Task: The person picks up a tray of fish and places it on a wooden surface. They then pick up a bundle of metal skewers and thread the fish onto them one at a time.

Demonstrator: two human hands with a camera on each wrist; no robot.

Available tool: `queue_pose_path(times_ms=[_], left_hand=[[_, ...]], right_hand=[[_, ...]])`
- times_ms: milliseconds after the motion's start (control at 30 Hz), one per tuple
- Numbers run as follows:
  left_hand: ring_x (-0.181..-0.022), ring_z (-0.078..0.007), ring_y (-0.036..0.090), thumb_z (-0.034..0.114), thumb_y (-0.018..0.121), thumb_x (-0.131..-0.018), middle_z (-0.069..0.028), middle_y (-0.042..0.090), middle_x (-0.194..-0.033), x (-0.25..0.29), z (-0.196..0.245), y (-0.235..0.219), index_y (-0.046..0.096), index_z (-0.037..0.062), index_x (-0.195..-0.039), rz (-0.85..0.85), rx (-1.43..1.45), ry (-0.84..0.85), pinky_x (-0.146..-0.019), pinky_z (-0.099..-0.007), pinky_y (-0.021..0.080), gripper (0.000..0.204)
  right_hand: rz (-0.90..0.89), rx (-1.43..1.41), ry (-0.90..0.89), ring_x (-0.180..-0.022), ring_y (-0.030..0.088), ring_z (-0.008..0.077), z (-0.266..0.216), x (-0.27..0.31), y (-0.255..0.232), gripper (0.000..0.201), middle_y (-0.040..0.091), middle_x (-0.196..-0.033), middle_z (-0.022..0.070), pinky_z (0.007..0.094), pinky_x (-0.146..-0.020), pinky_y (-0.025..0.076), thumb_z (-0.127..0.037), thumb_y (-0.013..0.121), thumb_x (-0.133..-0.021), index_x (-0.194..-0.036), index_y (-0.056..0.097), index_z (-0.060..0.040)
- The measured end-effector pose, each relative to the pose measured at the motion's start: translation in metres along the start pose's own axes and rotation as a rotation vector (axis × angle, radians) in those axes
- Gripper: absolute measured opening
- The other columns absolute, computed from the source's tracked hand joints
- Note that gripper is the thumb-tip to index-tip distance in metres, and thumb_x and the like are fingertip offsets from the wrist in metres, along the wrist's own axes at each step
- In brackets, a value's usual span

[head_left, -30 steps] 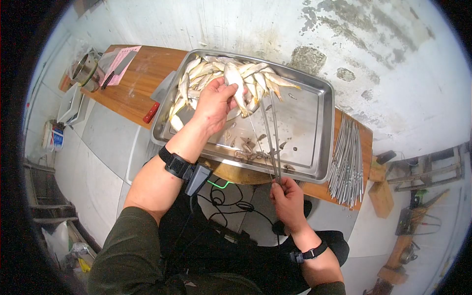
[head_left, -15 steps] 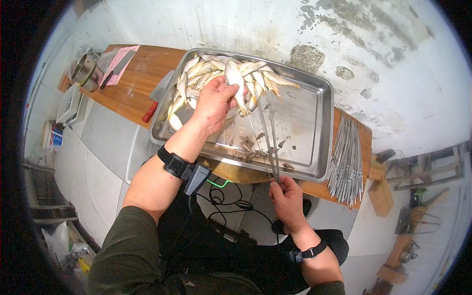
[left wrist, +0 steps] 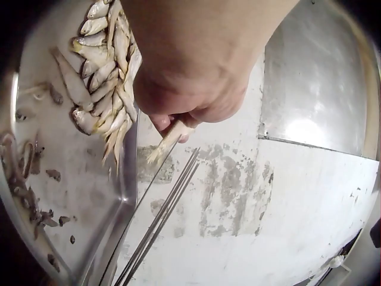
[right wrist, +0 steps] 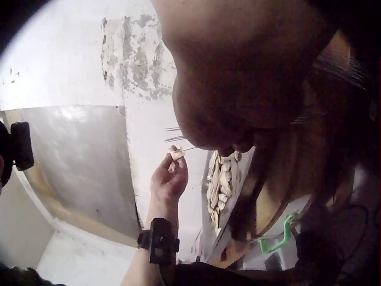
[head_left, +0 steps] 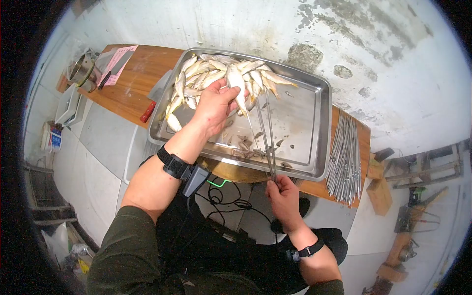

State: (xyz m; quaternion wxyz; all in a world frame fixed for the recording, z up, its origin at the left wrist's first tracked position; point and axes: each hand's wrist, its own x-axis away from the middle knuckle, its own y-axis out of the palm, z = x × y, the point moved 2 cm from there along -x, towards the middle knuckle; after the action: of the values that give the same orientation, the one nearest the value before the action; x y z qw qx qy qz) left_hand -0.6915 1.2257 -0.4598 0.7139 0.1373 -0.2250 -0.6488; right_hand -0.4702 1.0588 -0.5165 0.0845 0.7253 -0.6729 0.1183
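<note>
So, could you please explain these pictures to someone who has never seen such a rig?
No machine here: the work is done bare-handed. The picture looking down from above is from a head camera; the others are from wrist cameras. A metal tray lies across the wooden table, with a fish pile in it and a bundle of skewers beside it. The left hand has its grip on one fish. The right hand has its grip on a few thin skewers, one running up toward that fish's tail.
</note>
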Motion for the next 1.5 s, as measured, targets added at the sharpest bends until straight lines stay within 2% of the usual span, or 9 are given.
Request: queue_pose_path(times_ms=[67, 133, 433, 533, 733, 967, 1033, 1100, 1500], left_hand=[[-0.089, -0.0162, 0.065, 0.003, 0.053, -0.090, -0.0092, 0.063, -0.101, 0.000, -0.003, 0.000, 0.053, -0.0019, -0.113, -0.009, 0.003, -0.005, -0.081, -0.0267, 0.054, 0.023], [-0.089, -0.0163, 0.064, 0.003, 0.053, -0.091, -0.0091, 0.063, -0.101, 0.001, -0.004, 0.001, 0.053, -0.0019, -0.113, -0.019, 0.007, -0.009, -0.081, -0.0267, 0.054, 0.023], [-0.093, -0.0168, 0.063, 0.004, 0.051, -0.092, -0.0100, 0.061, -0.105, 0.004, -0.006, 0.002, 0.050, -0.0021, -0.117, -0.069, 0.124, -0.071, -0.083, -0.0281, 0.054, 0.025], [-0.093, -0.0174, 0.063, 0.004, 0.051, -0.092, -0.0099, 0.061, -0.105, 0.005, -0.008, 0.002, 0.051, -0.0020, -0.116, -0.068, 0.125, -0.093, -0.084, -0.0285, 0.054, 0.025], [-0.093, -0.0173, 0.063, 0.004, 0.052, -0.092, -0.0093, 0.062, -0.104, 0.009, -0.007, 0.004, 0.053, -0.0016, -0.114, -0.071, 0.130, -0.094, -0.085, -0.0279, 0.054, 0.023], [-0.093, -0.0178, 0.064, 0.007, 0.053, -0.093, -0.0093, 0.063, -0.103, 0.006, -0.006, 0.003, 0.054, -0.0010, -0.110, -0.119, 0.177, -0.084, -0.085, -0.0286, 0.053, 0.020], [-0.093, -0.0178, 0.064, 0.008, 0.052, -0.093, -0.0096, 0.064, -0.102, 0.005, -0.004, 0.002, 0.055, -0.0008, -0.109, -0.125, 0.213, -0.072, -0.084, -0.0289, 0.054, 0.018], [-0.092, -0.0176, 0.064, 0.010, 0.052, -0.094, -0.0099, 0.064, -0.101, 0.006, -0.003, 0.002, 0.055, -0.0004, -0.106, -0.058, 0.211, -0.050, -0.082, -0.0290, 0.054, 0.016], [-0.090, -0.0162, 0.063, 0.009, 0.050, -0.095, -0.0090, 0.062, -0.102, 0.007, -0.003, 0.002, 0.053, -0.0010, -0.110, -0.030, 0.217, -0.043, -0.079, -0.0273, 0.053, 0.019]], right_hand=[[0.012, 0.001, 0.008, -0.067, 0.054, 0.0078, 0.003, 0.000, 0.001, 0.016, 0.062, -0.077, 0.0035, 0.0245, -0.060, 0.044, -0.012, 0.059, -0.089, -0.097, 0.059, 0.0024], [0.022, -0.035, -0.029, -0.056, 0.044, 0.0037, 0.005, -0.001, 0.004, 0.008, 0.051, -0.066, -0.0033, 0.0194, -0.050, 0.034, -0.010, 0.055, -0.092, -0.095, 0.055, -0.0029], [0.029, 0.017, -0.079, -0.056, 0.044, 0.0040, 0.028, -0.009, 0.004, 0.011, 0.051, -0.068, -0.0024, 0.0194, -0.049, 0.034, -0.011, 0.055, -0.093, -0.100, 0.054, -0.0022], [0.026, -0.037, -0.005, -0.057, 0.044, 0.0042, 0.016, -0.007, 0.009, 0.012, 0.052, -0.069, -0.0019, 0.0196, -0.050, 0.034, -0.011, 0.054, -0.093, -0.101, 0.054, -0.0019], [0.029, 0.005, -0.059, -0.057, 0.045, 0.0048, 0.030, -0.013, 0.011, 0.013, 0.054, -0.070, -0.0015, 0.0200, -0.050, 0.036, -0.012, 0.054, -0.094, -0.102, 0.054, -0.0025], [0.036, -0.011, -0.017, -0.058, 0.046, 0.0051, 0.016, -0.012, 0.015, 0.014, 0.054, -0.070, -0.0014, 0.0201, -0.050, 0.036, -0.014, 0.054, -0.094, -0.101, 0.055, -0.0025], [0.048, 0.041, 0.009, -0.069, 0.057, 0.0123, 0.017, -0.013, 0.012, 0.023, 0.062, -0.079, 0.0060, 0.0268, -0.066, 0.047, -0.015, 0.056, -0.092, -0.104, 0.058, 0.0033], [0.043, 0.024, 0.016, -0.070, 0.057, 0.0120, 0.018, -0.013, 0.012, 0.023, 0.062, -0.079, 0.0060, 0.0267, -0.067, 0.047, -0.015, 0.056, -0.092, -0.105, 0.058, 0.0034], [0.051, 0.060, -0.006, -0.072, 0.056, 0.0115, 0.022, -0.017, 0.013, 0.023, 0.063, -0.079, 0.0059, 0.0261, -0.067, 0.046, -0.016, 0.057, -0.091, -0.104, 0.059, 0.0036]])
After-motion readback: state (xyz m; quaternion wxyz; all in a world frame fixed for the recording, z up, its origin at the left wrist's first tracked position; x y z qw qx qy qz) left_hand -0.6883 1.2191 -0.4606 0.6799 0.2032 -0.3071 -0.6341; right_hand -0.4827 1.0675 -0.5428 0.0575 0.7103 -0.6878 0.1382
